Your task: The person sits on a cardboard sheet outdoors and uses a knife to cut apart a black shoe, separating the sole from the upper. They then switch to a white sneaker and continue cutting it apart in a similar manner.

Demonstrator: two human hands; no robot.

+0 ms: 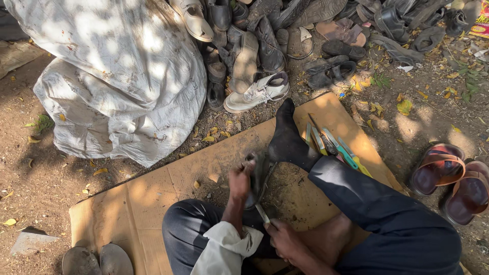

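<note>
I sit on a sheet of cardboard [153, 198] laid on bare earth. My left hand [239, 181] grips a dark, worn shoe piece [260, 175] held upright between my legs. My right hand [282, 239] is closed on a thin metal blade [263, 214] whose tip points up toward the shoe piece. My sock-covered foot [288, 140] stretches out on the cardboard just beyond it. A white cloth [224, 249] lies over my left thigh.
Several hand tools with green and yellow handles [333, 145] lie by my foot. A heap of old shoes [265, 46] and a big white sack [117, 71] sit ahead. Brown sandals [451, 181] rest at right, grey soles [97, 259] at lower left.
</note>
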